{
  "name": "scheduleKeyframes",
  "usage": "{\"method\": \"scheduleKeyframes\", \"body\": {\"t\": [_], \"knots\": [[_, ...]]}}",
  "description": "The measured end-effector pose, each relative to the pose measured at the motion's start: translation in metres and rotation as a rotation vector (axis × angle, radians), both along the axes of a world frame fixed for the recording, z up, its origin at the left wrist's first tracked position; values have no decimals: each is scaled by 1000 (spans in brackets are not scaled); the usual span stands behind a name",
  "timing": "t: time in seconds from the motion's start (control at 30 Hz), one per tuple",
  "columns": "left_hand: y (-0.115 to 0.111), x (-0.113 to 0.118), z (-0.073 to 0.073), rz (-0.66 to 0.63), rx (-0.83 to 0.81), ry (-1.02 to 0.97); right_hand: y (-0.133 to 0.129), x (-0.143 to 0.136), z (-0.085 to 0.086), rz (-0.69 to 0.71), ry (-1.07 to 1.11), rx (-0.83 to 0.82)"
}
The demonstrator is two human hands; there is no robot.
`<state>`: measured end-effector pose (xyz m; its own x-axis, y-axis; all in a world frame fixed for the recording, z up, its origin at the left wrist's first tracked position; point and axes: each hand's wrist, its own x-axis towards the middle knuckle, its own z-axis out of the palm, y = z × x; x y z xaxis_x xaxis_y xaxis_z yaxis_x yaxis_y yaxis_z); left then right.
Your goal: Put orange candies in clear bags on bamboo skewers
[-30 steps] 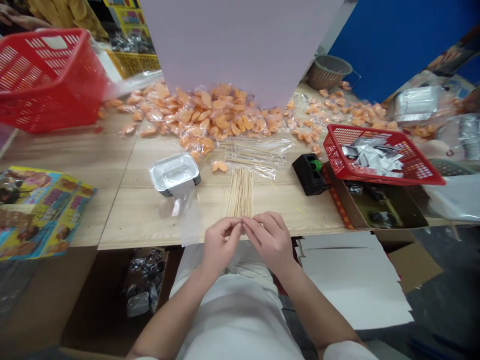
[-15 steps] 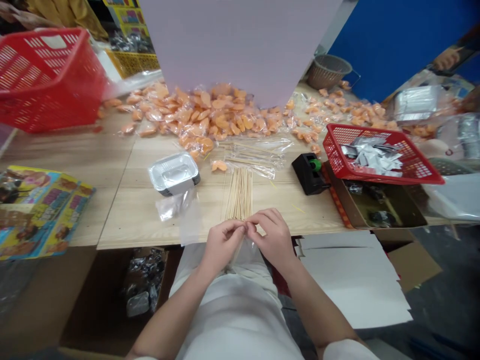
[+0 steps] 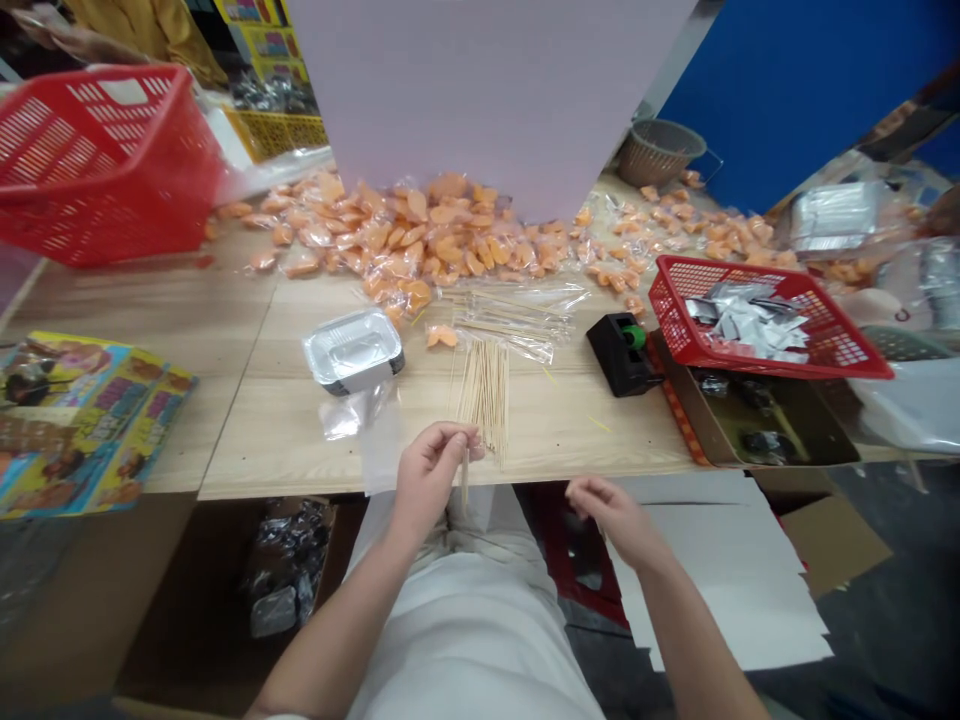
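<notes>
Over the table's front edge, my left hand (image 3: pixel 435 470) pinches thin wooden sticks (image 3: pixel 464 482) that hang down below its fingertips. Beside those fingers a bundle of loose wooden sticks (image 3: pixel 489 395) lies on the table, pointing away from me. My right hand (image 3: pixel 616 518) is apart from it, in front of the table edge over the dark gap. Its fingers are curled together, and whatever may be between them is hidden. Further back lie sticks in clear bags (image 3: pixel 510 318) and an orange wrapped piece (image 3: pixel 441 336).
Stacked foil trays (image 3: pixel 352 345) and clear plastic bags (image 3: pixel 349 412) lie left. Orange wrapped pieces (image 3: pixel 450 240) heap against the partition. At right are a black tape dispenser (image 3: pixel 621 355) and a red basket (image 3: pixel 757 320) of silver packets. A large red basket (image 3: pixel 142 190) stands far left.
My hands were together at the table edge and have separated. The right hand moved right and down, while the left stayed pinched and shifted slightly left.
</notes>
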<state>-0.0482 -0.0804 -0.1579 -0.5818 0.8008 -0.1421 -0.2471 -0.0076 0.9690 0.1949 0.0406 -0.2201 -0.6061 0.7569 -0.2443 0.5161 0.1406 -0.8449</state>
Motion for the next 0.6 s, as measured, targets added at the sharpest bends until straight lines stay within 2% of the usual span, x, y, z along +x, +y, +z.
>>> {"method": "scheduleKeyframes", "body": {"t": [0.07, 0.1, 0.17, 0.23, 0.33, 0.43, 0.53, 0.6], "knots": [[1, -2, 1, 5, -2, -9, -13, 14, -26, 93, -388, 3], [1, -1, 2, 7, -1, 1, -19, 18, -37, 96, -499, 25], [2, 1, 3, 10, 5, 49, -29, 20, -51, 78, -640, 82], [2, 4, 3, 23, 18, 119, -33, 17, -52, 51, -690, 132], [2, 8, 4, 56, 29, 232, -31, 6, -25, 65, -586, 291], [1, 12, 4, 69, 55, 342, -31, -15, 19, 29, -145, 389], [0, 16, 4, 39, 76, 372, -34, -48, 57, -87, 267, 269], [-2, 19, 4, 19, 69, 355, -36, -73, 71, -42, 381, 128]]}}
